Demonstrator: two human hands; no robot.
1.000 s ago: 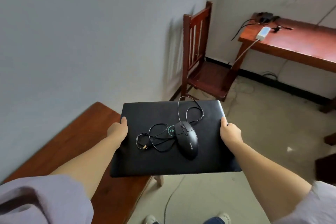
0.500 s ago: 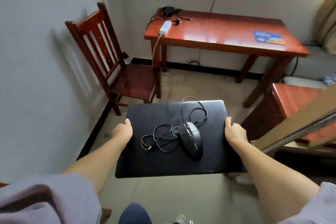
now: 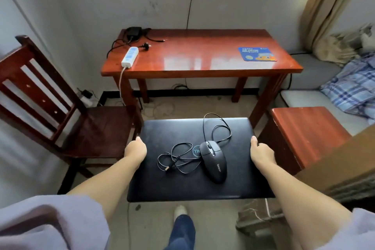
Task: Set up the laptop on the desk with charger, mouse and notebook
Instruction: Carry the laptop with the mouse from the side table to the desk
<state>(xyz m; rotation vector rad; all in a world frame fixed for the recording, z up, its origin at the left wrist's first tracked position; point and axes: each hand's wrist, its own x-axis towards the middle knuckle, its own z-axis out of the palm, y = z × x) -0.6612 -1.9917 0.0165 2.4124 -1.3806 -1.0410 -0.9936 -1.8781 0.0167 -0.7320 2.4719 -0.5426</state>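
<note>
I carry a closed black laptop [image 3: 172, 184] flat in front of me, above the floor. My left hand [image 3: 135, 149] grips its left edge and my right hand [image 3: 261, 151] grips its right edge. A black wired mouse [image 3: 214, 161] lies on the lid, its cable [image 3: 178, 160] looped loosely beside it. Ahead stands the red-brown wooden desk [image 3: 203, 57] under the window. On its far left corner sit a black charger [image 3: 134, 31] with its cord and a white power strip [image 3: 129, 57]. A blue mouse pad [image 3: 256, 54] lies at the desk's right.
A wooden chair [image 3: 60, 119] stands left of the desk against the wall. A low red-brown stool or side table [image 3: 308, 128] is at the right, with a bed and checked bedding [image 3: 353, 87] behind it. A wooden beam [image 3: 345, 164] crosses the lower right. My foot [image 3: 180, 211] is on the floor.
The view has swung right from the wall and bench to face the desk squarely, and the desk is closer. Both hands hold the laptop the same way; the mouse stays on the lid.
</note>
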